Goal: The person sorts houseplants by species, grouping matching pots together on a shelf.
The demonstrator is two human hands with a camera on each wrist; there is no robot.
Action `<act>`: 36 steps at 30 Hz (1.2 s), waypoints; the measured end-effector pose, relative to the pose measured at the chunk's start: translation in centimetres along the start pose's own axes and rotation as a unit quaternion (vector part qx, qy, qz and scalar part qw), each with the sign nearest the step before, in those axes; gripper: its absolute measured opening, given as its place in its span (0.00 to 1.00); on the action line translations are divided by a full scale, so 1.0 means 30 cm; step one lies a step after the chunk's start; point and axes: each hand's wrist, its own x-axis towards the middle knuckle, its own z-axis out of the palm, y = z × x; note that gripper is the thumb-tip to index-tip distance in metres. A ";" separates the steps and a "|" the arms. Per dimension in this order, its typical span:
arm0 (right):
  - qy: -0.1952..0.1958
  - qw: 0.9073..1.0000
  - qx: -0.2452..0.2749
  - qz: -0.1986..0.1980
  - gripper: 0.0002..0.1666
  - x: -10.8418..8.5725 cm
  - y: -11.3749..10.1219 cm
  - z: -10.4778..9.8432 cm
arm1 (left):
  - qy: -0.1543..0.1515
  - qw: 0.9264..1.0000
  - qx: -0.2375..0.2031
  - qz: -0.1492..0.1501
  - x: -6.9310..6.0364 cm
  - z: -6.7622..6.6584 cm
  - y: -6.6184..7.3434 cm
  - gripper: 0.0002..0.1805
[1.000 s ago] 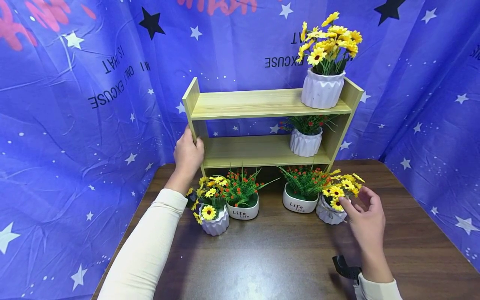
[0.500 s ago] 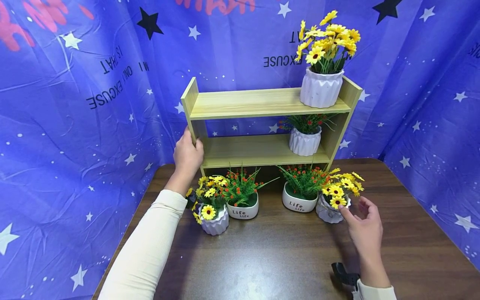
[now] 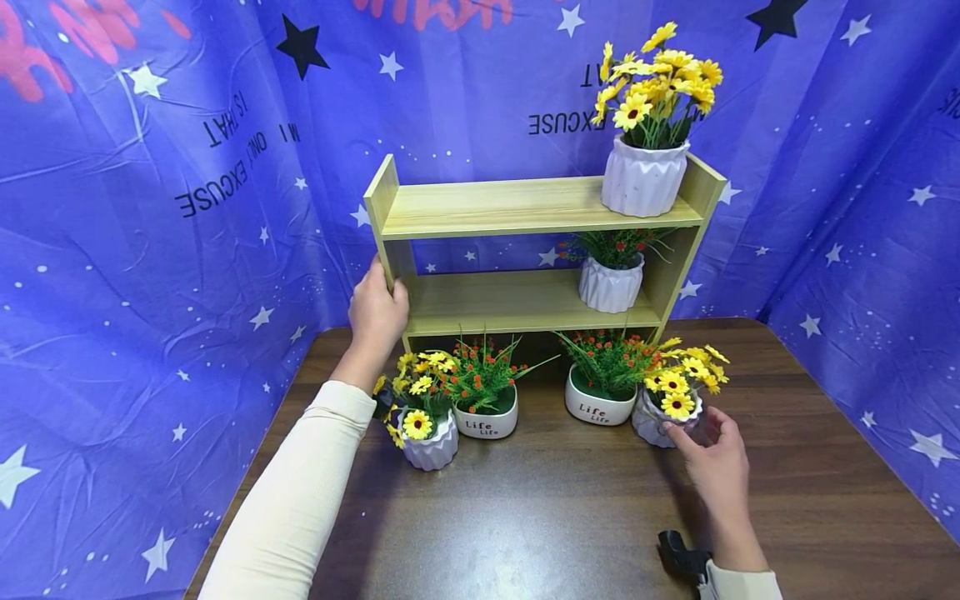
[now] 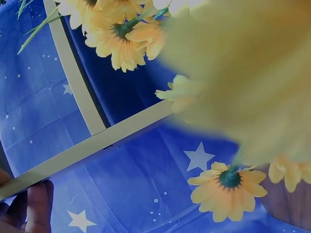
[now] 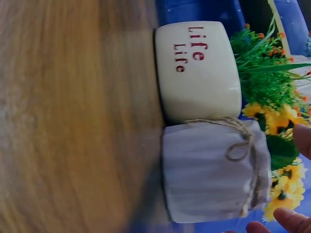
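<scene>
My left hand [image 3: 377, 312] grips the left side panel of the wooden shelf [image 3: 495, 302], thumb at the front; the left wrist view shows fingers [image 4: 39, 206] round that panel [image 4: 87, 151]. At the right, my right hand [image 3: 716, 462] has its thumb and fingers spread beside a white pot [image 3: 654, 427] of yellow flowers [image 3: 677, 406]. In the right wrist view, fingertips show near the flowers, and the pot [image 5: 214, 172] with its twine bow stands against the white "Life" planter [image 5: 199, 73]. Whether the hand touches the pot cannot be told.
A pot of yellow flowers [image 3: 645, 179] stands on the top shelf and a red-flowered pot [image 3: 611, 285] on the middle one. Below are two "Life" planters [image 3: 600, 408] [image 3: 487, 423] and another yellow-flowered pot [image 3: 431, 446] at the left. A blue curtain [image 3: 465, 92] hangs behind.
My right hand has moved down and left, from beside the yellow flowers to the pot's rim. The left hand keeps its grip on the shelf.
</scene>
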 end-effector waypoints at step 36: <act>0.016 0.999 0.049 0.008 0.54 0.078 0.057 0.126 | 0.004 1.000 -0.004 0.002 -0.007 0.011 -0.008 0.24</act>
